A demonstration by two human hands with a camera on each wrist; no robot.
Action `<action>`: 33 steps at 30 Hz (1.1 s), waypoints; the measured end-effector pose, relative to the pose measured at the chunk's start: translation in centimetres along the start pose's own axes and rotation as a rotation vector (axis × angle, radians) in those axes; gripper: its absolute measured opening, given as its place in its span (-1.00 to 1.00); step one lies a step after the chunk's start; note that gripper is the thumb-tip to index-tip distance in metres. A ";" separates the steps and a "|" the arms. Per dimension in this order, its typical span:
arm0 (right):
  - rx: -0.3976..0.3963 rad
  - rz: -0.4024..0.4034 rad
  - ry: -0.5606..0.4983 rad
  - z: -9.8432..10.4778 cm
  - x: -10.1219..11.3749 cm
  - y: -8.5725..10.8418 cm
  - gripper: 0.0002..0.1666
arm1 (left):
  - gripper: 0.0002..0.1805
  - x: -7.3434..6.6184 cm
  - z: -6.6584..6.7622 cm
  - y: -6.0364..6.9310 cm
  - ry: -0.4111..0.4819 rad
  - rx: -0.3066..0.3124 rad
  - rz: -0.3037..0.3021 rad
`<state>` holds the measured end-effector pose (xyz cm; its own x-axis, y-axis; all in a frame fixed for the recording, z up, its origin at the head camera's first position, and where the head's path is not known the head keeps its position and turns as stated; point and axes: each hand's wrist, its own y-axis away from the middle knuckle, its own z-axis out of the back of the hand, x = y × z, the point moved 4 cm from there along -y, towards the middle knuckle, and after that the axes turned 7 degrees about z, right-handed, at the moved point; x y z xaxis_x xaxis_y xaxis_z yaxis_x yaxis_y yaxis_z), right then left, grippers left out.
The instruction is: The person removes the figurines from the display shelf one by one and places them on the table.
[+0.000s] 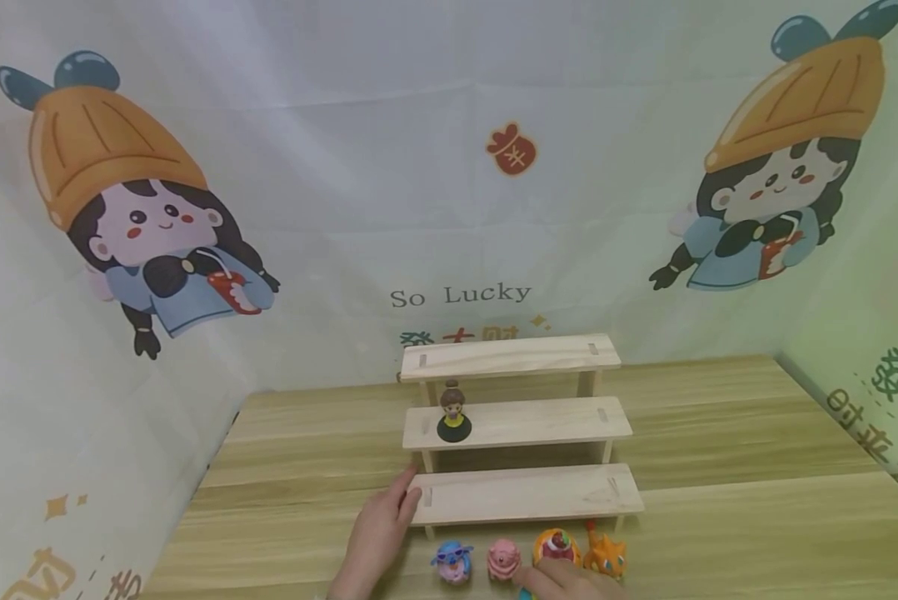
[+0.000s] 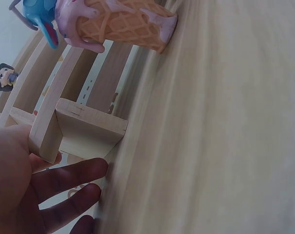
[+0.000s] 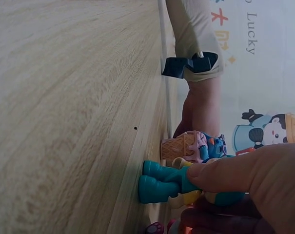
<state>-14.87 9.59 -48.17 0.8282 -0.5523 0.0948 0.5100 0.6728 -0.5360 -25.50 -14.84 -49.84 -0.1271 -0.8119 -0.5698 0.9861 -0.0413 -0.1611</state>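
Note:
My left hand (image 1: 380,525) holds the left end of the lowest board of a three-tier wooden display stand (image 1: 524,497), thumb and index finger at the board's end. In the left wrist view its other fingers (image 2: 71,180) extend beside the stand's leg. My right hand (image 1: 569,579) pinches a toy figure with teal legs (image 3: 159,178), feet toward the table; whether they touch it I cannot tell. Its upper part is mostly hidden by the hand. A blue figure on an ice-cream cone (image 1: 452,562), a pink figure (image 1: 504,560) and an orange figure (image 1: 606,557) stand before the stand.
A brown-haired figurine on a dark base (image 1: 453,417) stands on the middle tier, left side. Close behind my right hand is a round orange and red toy (image 1: 556,546). The wood-grain table (image 1: 299,467) meets a printed cloth backdrop (image 1: 329,208) behind and at both sides.

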 end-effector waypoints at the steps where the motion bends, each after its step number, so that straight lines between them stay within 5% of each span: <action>1: 0.001 -0.007 -0.001 0.0 0.0 0.0 -0.56 | -0.55 0.0 0.0 0.0 -0.001 0.002 0.004; 21: 0.023 -0.005 -0.070 0.4 -0.3 0.1 -0.55 | -0.55 0.2 -0.4 -0.1 -0.011 0.010 0.032; 33: 0.190 -0.097 -0.229 2.2 -0.9 -0.4 -0.33 | -0.47 -0.1 -0.1 0.2 0.007 -0.042 -0.011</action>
<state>-15.30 10.87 -46.16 0.7935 -0.5078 0.3355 0.6055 0.7141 -0.3512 -25.35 -14.72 -49.93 -0.1392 -0.8072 -0.5736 0.9792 -0.0259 -0.2012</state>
